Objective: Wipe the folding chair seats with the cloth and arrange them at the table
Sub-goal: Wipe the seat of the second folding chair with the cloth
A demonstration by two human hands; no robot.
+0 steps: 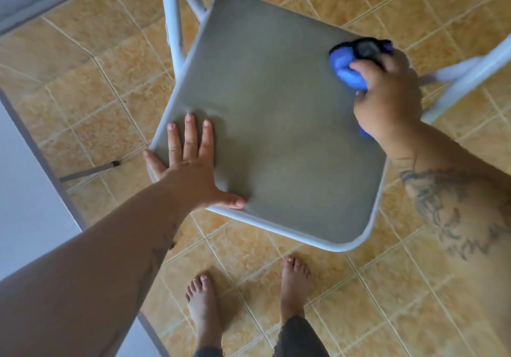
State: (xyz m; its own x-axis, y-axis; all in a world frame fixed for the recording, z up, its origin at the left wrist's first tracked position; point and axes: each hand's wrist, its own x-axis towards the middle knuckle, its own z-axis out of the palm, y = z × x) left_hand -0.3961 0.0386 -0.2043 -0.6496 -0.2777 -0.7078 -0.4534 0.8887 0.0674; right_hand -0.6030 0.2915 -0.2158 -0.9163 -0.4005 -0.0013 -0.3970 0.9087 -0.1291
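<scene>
We are pressing our open left hand (190,163) flat on the seat's (276,141) near-left corner, while our right hand (387,99) is gripping the bunched cloth (345,69), soft and squashy, at the far-right corner.

The crumpled blue cloth (349,67) is partly hidden under the right hand (387,95) and blurred. The pale grey metal chair frame (171,19) runs off the top and right edges, and the white table (25,190) is cut off at left.
</scene>
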